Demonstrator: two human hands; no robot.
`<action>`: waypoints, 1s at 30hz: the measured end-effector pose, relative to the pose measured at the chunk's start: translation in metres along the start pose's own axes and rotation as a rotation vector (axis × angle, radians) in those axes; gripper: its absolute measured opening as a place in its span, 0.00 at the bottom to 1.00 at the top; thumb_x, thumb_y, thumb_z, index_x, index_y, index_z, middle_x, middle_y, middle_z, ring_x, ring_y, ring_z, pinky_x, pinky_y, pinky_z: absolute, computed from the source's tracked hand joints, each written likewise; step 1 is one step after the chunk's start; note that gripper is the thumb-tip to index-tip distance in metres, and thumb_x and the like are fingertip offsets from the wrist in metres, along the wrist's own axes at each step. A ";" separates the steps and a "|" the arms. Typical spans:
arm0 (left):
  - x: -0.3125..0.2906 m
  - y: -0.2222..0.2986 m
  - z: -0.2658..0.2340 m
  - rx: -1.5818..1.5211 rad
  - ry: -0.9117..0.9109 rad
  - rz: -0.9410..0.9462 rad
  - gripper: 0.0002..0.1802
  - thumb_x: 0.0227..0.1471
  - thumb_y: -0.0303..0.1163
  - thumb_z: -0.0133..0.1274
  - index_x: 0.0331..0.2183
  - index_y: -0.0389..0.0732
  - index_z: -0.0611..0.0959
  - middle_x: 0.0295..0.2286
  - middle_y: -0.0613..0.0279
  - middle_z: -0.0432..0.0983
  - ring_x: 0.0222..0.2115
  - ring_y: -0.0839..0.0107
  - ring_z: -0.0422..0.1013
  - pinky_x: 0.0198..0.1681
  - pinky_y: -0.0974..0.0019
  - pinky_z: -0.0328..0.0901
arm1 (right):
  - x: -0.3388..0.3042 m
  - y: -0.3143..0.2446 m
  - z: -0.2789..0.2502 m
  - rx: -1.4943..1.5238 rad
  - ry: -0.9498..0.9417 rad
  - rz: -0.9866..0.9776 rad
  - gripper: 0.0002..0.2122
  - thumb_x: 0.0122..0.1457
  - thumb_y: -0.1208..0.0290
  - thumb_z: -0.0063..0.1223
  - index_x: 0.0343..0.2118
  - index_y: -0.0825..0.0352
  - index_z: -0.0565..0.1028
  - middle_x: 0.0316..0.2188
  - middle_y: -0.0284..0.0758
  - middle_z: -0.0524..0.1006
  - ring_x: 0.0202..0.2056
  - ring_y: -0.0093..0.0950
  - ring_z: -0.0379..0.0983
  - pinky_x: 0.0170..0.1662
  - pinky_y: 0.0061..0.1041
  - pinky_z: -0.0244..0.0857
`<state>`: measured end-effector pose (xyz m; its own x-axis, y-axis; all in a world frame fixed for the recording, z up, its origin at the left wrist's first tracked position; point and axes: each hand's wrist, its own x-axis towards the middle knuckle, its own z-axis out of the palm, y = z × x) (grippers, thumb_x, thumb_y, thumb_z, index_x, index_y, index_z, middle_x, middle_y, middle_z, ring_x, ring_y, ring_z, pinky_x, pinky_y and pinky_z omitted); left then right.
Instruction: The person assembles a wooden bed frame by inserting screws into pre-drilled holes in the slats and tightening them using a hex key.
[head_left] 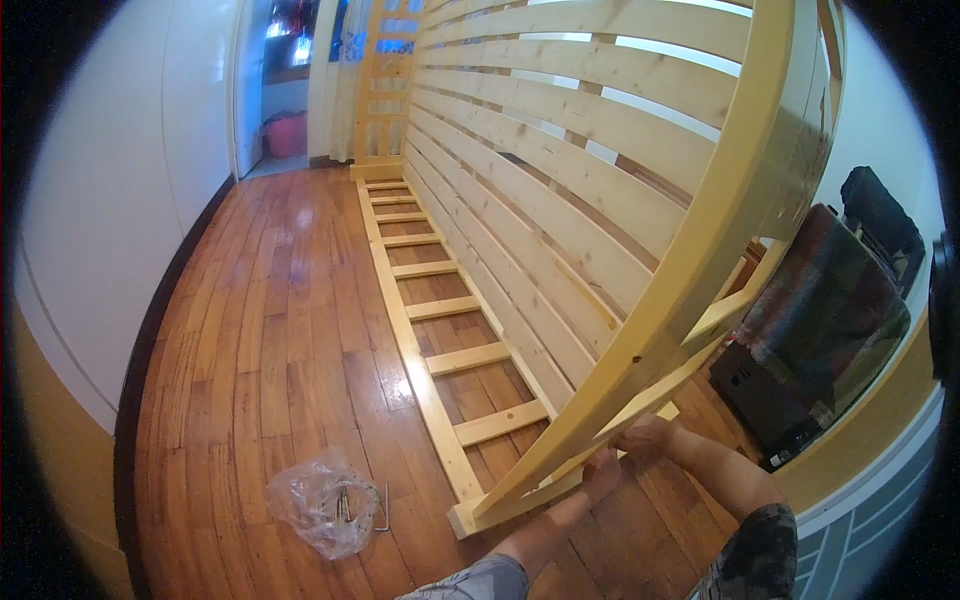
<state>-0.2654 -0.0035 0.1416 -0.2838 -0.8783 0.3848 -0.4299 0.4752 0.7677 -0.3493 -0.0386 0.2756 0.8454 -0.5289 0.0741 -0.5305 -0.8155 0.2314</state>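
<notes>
A pale wooden bed frame (640, 335) lies on its side, its slats standing upright like a wall. Low at the near end, both my hands are close together at the lower end rail. My left hand (601, 474) is held up against the rail's underside, fingers bent together. Just right of it, my right hand (645, 437) is closed beside the short wooden end piece (668, 411). Whatever small thing is between the fingers is too small to make out. On the floor to the left lies a clear plastic bag (322, 503) of small metal hardware, with an L-shaped hex key (386, 506) next to it.
A ladder-like side rail (427, 367) of the frame rests along the wooden floor (290, 330). White wall panels (120, 180) run down the left. At the right stand a dark bag-like object (815, 320) and a black case (750, 395). A pink bucket (286, 134) is beyond the far doorway.
</notes>
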 end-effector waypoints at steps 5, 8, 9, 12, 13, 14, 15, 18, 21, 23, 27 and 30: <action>-0.006 -0.016 0.004 -0.122 0.370 0.107 0.14 0.47 0.30 0.33 0.33 0.30 0.69 0.29 0.40 0.65 0.32 0.47 0.62 0.34 0.55 0.58 | 0.003 -0.016 0.056 0.039 -0.032 0.623 0.12 0.45 0.67 0.42 0.33 0.63 0.70 0.29 0.35 0.71 0.33 0.35 0.67 0.35 0.31 0.61; 0.003 0.015 -0.003 -0.134 0.346 0.003 0.13 0.48 0.29 0.33 0.34 0.30 0.67 0.25 0.44 0.63 0.29 0.53 0.62 0.33 0.59 0.57 | -0.021 0.006 0.072 0.672 0.183 0.871 0.15 0.41 0.64 0.46 0.35 0.63 0.70 0.29 0.38 0.71 0.31 0.38 0.67 0.32 0.32 0.61; 0.003 0.021 -0.003 -0.214 0.299 -0.063 0.13 0.49 0.29 0.33 0.34 0.30 0.67 0.26 0.45 0.63 0.29 0.53 0.62 0.34 0.58 0.57 | -0.022 0.009 0.070 1.188 0.203 1.028 0.17 0.40 0.63 0.48 0.35 0.62 0.70 0.30 0.38 0.71 0.32 0.38 0.67 0.33 0.32 0.61; 0.020 -0.002 -0.013 -0.093 0.532 0.285 0.13 0.48 0.28 0.35 0.34 0.30 0.68 0.28 0.45 0.65 0.32 0.52 0.62 0.35 0.58 0.57 | -0.014 0.005 0.059 0.167 0.128 0.566 0.10 0.36 0.65 0.50 0.24 0.62 0.73 0.23 0.38 0.72 0.26 0.35 0.68 0.28 0.32 0.62; 0.022 -0.019 -0.018 0.107 0.811 0.685 0.12 0.47 0.27 0.38 0.33 0.30 0.70 0.29 0.44 0.66 0.34 0.52 0.63 0.35 0.58 0.57 | -0.001 -0.007 0.047 -0.051 0.075 0.441 0.08 0.35 0.66 0.51 0.20 0.62 0.73 0.20 0.37 0.72 0.25 0.34 0.68 0.27 0.32 0.62; 0.001 -0.001 -0.009 -0.354 0.314 -0.061 0.13 0.50 0.28 0.31 0.34 0.32 0.68 0.29 0.47 0.65 0.31 0.58 0.63 0.34 0.62 0.57 | 0.007 -0.025 0.010 -0.127 -0.032 0.413 0.05 0.35 0.66 0.50 0.13 0.61 0.71 0.16 0.35 0.70 0.23 0.33 0.68 0.26 0.30 0.62; 0.003 0.007 -0.005 -0.361 0.281 -0.028 0.13 0.50 0.28 0.31 0.34 0.32 0.68 0.29 0.47 0.65 0.31 0.58 0.63 0.34 0.62 0.57 | -0.001 -0.015 0.008 -0.038 0.143 0.282 0.06 0.34 0.66 0.50 0.11 0.62 0.70 0.13 0.35 0.68 0.21 0.33 0.68 0.23 0.28 0.62; 0.010 0.012 -0.009 -0.551 0.363 0.111 0.12 0.47 0.26 0.35 0.34 0.32 0.68 0.27 0.50 0.66 0.29 0.60 0.63 0.32 0.64 0.57 | 0.001 -0.007 -0.014 -0.051 0.188 0.132 0.05 0.34 0.68 0.48 0.10 0.62 0.70 0.12 0.35 0.68 0.19 0.33 0.67 0.22 0.28 0.61; 0.005 0.037 -0.012 -0.483 0.228 -0.062 0.12 0.42 0.19 0.36 0.33 0.31 0.68 0.29 0.49 0.66 0.32 0.61 0.65 0.34 0.66 0.60 | -0.017 0.003 0.005 -0.072 0.074 0.112 0.04 0.35 0.70 0.47 0.11 0.63 0.69 0.12 0.35 0.67 0.18 0.34 0.67 0.21 0.29 0.61; 0.006 0.040 -0.021 -0.341 0.195 -0.063 0.12 0.43 0.20 0.37 0.34 0.32 0.67 0.30 0.51 0.66 0.33 0.63 0.65 0.34 0.67 0.60 | -0.013 -0.003 0.007 -0.004 0.328 0.152 0.04 0.32 0.69 0.47 0.09 0.61 0.66 0.12 0.34 0.66 0.17 0.32 0.66 0.20 0.29 0.60; 0.005 0.013 0.001 -1.103 0.205 0.118 0.15 0.46 0.27 0.38 0.39 0.35 0.64 0.35 0.56 0.64 0.36 0.68 0.62 0.38 0.68 0.58 | 0.007 -0.033 0.004 0.122 0.233 0.838 0.04 0.33 0.70 0.46 0.12 0.63 0.71 0.14 0.37 0.70 0.20 0.34 0.68 0.23 0.32 0.61; 0.003 0.016 0.000 -1.763 -0.018 -0.120 0.18 0.48 0.33 0.38 0.42 0.37 0.62 0.37 0.59 0.63 0.40 0.70 0.60 0.42 0.69 0.56 | -0.001 -0.041 -0.001 0.235 0.224 0.906 0.05 0.35 0.70 0.45 0.14 0.64 0.72 0.16 0.39 0.71 0.21 0.34 0.69 0.22 0.32 0.63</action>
<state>-0.2736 0.0019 0.1551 -0.3368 -0.8944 0.2943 0.8993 -0.2130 0.3820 -0.3285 -0.0047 0.2672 0.0880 -0.9439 0.3183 -0.9662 -0.1586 -0.2031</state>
